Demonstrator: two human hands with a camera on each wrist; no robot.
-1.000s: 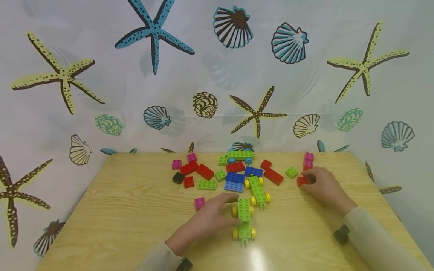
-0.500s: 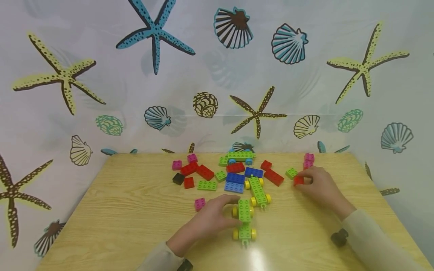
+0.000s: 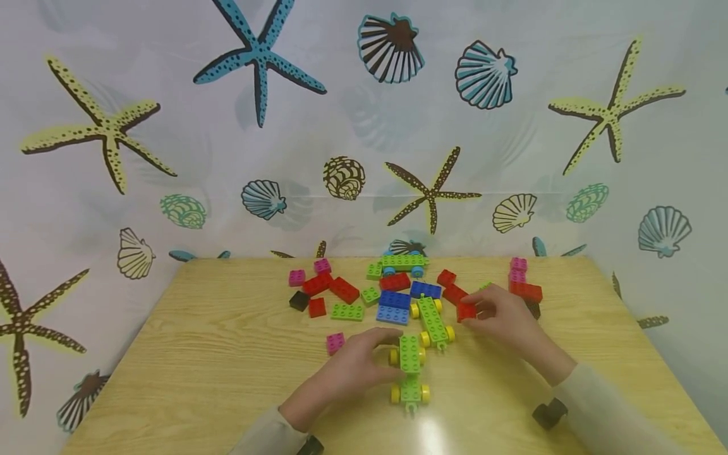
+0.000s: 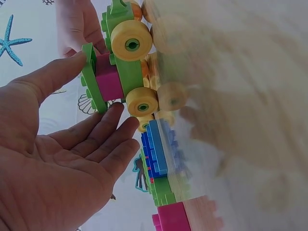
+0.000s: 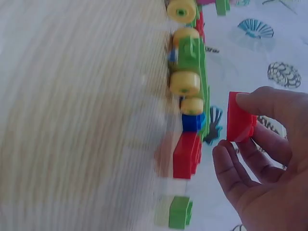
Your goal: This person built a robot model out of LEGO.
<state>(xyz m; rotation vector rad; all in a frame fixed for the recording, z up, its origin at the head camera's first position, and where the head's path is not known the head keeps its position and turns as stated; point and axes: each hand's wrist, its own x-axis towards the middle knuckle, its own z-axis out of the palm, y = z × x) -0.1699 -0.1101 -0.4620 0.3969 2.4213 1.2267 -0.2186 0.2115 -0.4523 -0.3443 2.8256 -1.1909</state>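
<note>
Bricks litter the counter [image 3: 199, 354] at frame centre: your right hand [image 3: 503, 319] pinches a red brick [image 3: 466, 310] in its fingers, while your left hand [image 3: 349, 366], fingers loosely straight, touches the green car [image 3: 410, 351].

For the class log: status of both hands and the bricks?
Left hand touches green wheeled plastic cart. Right hand pinches small red plastic brick. Nothing between.

Tabletop [image 4: 250, 96] smeared by blur in both wrist views, green block [image 5: 179, 211] fuzzy, left sleeve [image 3: 267, 436] cropped
</note>
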